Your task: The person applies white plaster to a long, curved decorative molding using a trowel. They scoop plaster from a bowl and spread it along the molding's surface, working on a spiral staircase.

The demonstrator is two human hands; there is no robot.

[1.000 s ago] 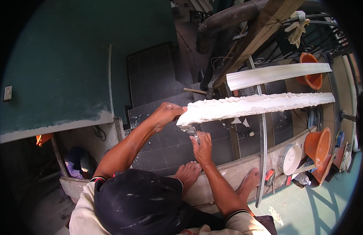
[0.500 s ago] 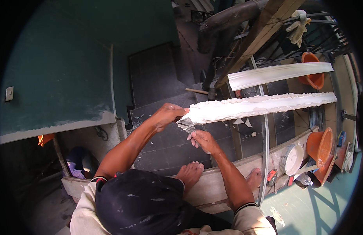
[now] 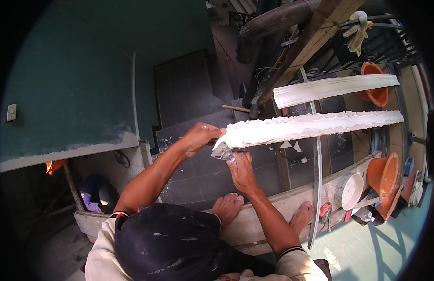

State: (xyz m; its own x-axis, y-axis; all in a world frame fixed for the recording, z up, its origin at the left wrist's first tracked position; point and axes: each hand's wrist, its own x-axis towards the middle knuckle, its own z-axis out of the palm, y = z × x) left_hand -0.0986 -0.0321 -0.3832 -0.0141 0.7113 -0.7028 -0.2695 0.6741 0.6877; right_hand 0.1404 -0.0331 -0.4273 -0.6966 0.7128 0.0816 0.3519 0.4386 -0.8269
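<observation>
A long white cornice moulding, with wet plaster ridged along both edges, stretches away to the right. My left hand pinches its near end between thumb and fingers. Just below that end, my right hand grips a putty knife. The blade is smeared with plaster and lies against the moulding's end and lower edge; my fingers hide most of the handle. Beyond it, a second white moulding, smooth on top, lies roughly alongside and apart from the first.
A metal channel passes beneath both mouldings. My bare feet stand on a plank. At right are an orange bucket, a white tub and a tape measure. A hammer lies on dark tiles; a wooden post slants behind.
My right hand has turned, its wrist shifting left, and the putty knife blade has dropped slightly at the moulding's end. My left hand keeps its hold almost unmoved.
</observation>
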